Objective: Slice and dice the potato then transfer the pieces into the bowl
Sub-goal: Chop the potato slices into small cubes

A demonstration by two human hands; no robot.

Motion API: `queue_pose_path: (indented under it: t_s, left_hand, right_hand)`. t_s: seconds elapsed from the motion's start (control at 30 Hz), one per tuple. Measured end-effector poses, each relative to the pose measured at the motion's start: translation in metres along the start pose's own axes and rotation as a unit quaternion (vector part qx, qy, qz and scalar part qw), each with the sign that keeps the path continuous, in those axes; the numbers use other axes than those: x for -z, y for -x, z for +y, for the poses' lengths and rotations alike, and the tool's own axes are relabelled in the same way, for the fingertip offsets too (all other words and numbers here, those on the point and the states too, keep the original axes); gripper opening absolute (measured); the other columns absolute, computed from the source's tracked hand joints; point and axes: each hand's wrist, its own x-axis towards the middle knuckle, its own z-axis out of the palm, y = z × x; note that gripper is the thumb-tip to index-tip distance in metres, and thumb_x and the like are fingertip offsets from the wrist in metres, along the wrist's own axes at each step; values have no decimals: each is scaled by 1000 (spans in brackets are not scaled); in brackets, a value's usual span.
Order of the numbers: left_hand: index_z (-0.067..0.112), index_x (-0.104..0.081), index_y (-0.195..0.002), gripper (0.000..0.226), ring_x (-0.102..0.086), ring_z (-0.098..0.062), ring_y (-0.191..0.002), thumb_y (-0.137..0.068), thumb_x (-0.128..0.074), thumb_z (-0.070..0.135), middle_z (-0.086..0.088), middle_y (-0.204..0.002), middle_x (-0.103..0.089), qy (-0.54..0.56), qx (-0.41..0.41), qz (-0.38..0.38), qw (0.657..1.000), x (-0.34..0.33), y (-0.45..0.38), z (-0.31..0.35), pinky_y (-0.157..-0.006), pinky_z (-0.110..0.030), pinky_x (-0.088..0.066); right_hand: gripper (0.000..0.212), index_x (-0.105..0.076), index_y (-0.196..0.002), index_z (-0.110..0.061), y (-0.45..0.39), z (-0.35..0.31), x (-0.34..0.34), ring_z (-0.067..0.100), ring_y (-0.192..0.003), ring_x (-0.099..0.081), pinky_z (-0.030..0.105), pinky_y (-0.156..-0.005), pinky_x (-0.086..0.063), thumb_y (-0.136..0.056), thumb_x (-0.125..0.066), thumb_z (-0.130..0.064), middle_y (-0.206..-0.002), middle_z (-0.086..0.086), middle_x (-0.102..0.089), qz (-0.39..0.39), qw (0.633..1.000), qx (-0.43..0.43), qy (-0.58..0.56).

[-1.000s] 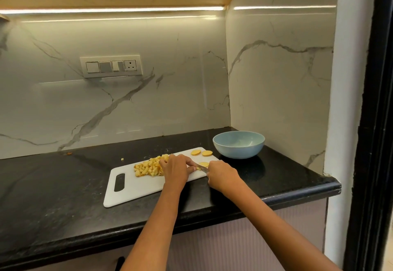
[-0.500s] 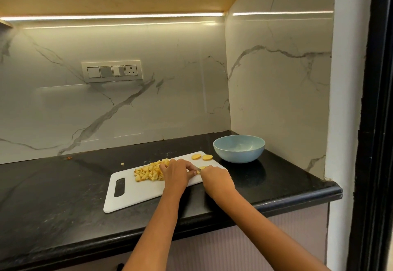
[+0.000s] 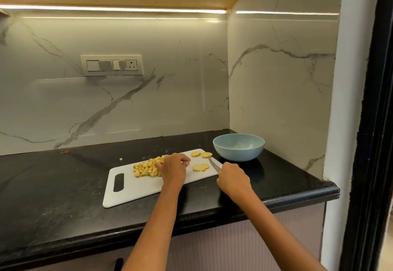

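White cutting board point(image 3: 136, 187) carries diced potato point(image 3: 146, 169) and three slices point(image 3: 200, 167). Right hand point(image 3: 232, 178) grips the knife point(image 3: 214, 164); left hand point(image 3: 173, 167), fingers curled, rests by the dice, its hold unclear.

A home kitchen: black stone counter point(image 3: 63, 185), marble backsplash point(image 3: 148, 104), switch panel point(image 3: 111, 65), under-cabinet light strip point(image 3: 112, 9).

diced potato point(image 3: 146, 169) heaped on board | three slices point(image 3: 200, 167) flat | blue bowl point(image 3: 238, 147) upright

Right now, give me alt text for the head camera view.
A person's right hand holds a knife over a white cutting board with three potato slices, while the left hand rests by a pile of diced potato. A blue bowl sits beside the board, on a black counter.
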Motion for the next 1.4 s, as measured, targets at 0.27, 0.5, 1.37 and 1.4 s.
queue_pose_path:
  t_s: [0.27,0.5,1.37,1.4]
  left_hand:
    - [24,-67,-110,26,-46,-21,-115,-92,-56,10,-3,-116,-64,0,48,48,998,7,2,-6,-93,-37,-25]
    - [25,-70,-103,17,-50,-17,-115,-89,-61,22,3,-114,-66,21,32,4,999,8,2,-10,-99,-39,-23]
    - [28,-62,-117,44,-46,-17,-109,-85,-52,-1,3,-115,-64,-11,-24,86,996,8,1,-9,-84,-31,-22]
    - [29,-62,-116,45,-46,-17,-109,-84,-53,-1,4,-116,-63,-10,-25,87,996,8,1,-9,-86,-32,-23]
  right_hand:
    - [20,-58,-101,-5,-9,-26,-20,19,-82,-52,29,-71,-44,-95,-47,-21,-89,5,-53,-34,996,21,-77]
    - [23,-55,-117,-9,-5,-17,-14,19,-101,-59,26,-81,-47,-96,-50,-16,-112,7,-60,17,1000,8,-3]
    - [26,-60,-103,-13,-21,-14,-31,11,-75,-53,20,-59,-40,-100,-38,-28,-91,4,-64,72,980,165,-89]
    - [27,-60,-105,-14,-21,-13,-31,12,-77,-55,22,-63,-44,-100,-38,-29,-95,5,-65,72,979,170,-87]
